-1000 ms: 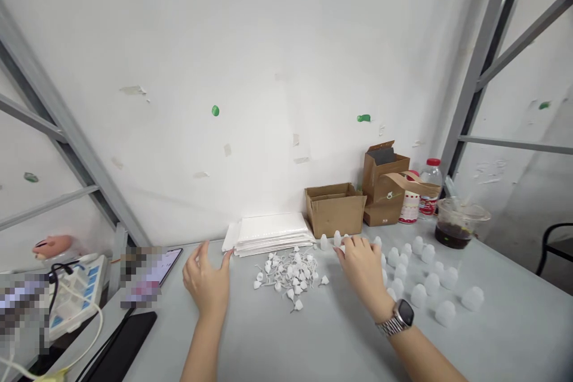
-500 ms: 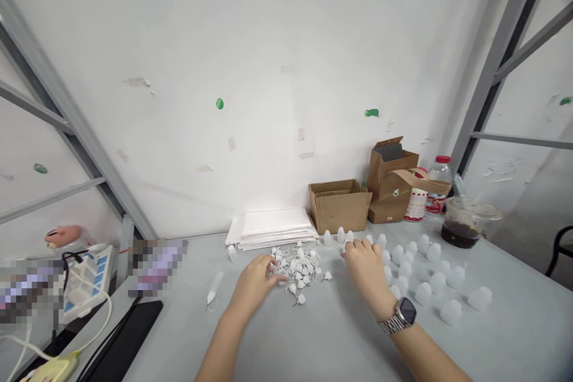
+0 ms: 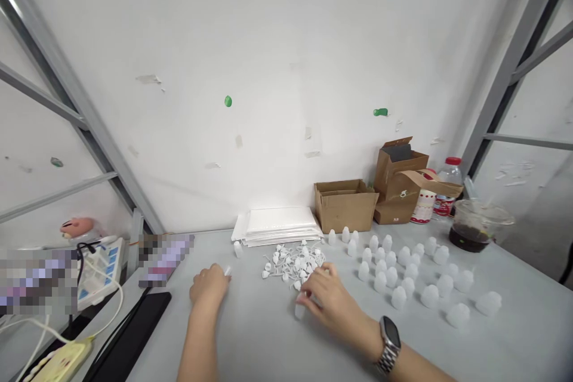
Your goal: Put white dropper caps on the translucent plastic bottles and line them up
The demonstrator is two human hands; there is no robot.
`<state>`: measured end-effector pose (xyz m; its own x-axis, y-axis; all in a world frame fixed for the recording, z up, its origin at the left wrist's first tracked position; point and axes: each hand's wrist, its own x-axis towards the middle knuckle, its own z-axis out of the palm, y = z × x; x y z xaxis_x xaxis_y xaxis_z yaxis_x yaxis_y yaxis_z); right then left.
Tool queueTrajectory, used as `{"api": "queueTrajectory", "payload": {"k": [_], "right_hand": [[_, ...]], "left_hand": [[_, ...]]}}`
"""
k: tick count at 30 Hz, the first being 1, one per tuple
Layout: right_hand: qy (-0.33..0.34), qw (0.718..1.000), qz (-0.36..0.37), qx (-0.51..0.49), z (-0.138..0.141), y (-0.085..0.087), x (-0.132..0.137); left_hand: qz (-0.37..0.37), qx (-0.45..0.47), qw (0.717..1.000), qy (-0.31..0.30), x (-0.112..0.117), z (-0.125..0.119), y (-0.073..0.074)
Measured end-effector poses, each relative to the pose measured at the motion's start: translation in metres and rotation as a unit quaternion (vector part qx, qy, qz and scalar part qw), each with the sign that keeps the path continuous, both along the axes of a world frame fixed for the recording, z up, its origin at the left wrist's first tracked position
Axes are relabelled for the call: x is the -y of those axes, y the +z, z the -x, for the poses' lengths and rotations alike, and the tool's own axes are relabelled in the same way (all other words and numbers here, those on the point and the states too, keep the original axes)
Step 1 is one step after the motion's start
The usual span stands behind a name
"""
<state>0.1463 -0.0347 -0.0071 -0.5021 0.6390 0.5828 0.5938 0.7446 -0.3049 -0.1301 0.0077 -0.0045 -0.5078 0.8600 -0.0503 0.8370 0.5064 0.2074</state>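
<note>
My left hand (image 3: 208, 285) rests on the grey table (image 3: 250, 334), curled around something, with a small white tip (image 3: 227, 271) showing past the fingers. My right hand (image 3: 324, 292) is at the front edge of a heap of small white nozzle caps (image 3: 293, 265), and its fingers hold a small translucent plastic bottle (image 3: 299, 310). Rows of similar translucent bottles (image 3: 394, 268) stand to the right of that hand. One small white bottle (image 3: 238, 249) stands by a stack of white sheets (image 3: 282, 227).
A cardboard box (image 3: 344, 206) and a brown paper bag (image 3: 398, 188) stand against the wall. Beyond them are a plastic bottle (image 3: 450, 185) and a cup of dark liquid (image 3: 477, 227). A black mat (image 3: 134, 325), a yellow power strip (image 3: 62, 361) and blurred items lie left.
My left hand has drawn back left from the caps and closed. My right hand has moved from the bottle rows to the heap's front, holding a bottle. The bottle lying on the table is out of view.
</note>
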Motion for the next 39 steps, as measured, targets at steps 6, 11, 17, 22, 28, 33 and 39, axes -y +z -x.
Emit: {"api": "queueTrajectory", "payload": {"k": [6,11,17,22,28,33,39], "right_hand": [[0.039,0.994,-0.038,0.093,0.017,-0.019,0.006],[0.084,0.972,-0.098,0.198,0.022,-0.02,0.007],[0.102,0.957,-0.15,0.224,0.025,-0.023,0.01],[0.102,0.956,-0.163,0.22,0.026,-0.024,0.011],[0.117,0.947,-0.208,0.217,0.026,-0.02,0.013],[0.125,0.943,-0.213,0.224,0.026,-0.019,0.014],[0.126,0.942,-0.204,0.234,0.024,-0.019,0.011]], "left_hand": [[-0.064,0.042,0.997,-0.001,-0.006,-0.01,0.009],[-0.106,0.063,0.992,0.008,-0.004,-0.009,0.016],[-0.126,0.076,0.989,0.03,0.001,-0.009,0.019],[-0.144,0.022,0.989,0.025,-0.001,-0.01,0.016],[-0.154,0.001,0.988,-0.02,-0.006,-0.009,0.007],[-0.17,0.015,0.985,-0.016,-0.012,-0.01,0.001],[-0.199,0.063,0.978,0.007,-0.021,-0.009,-0.007]]}}
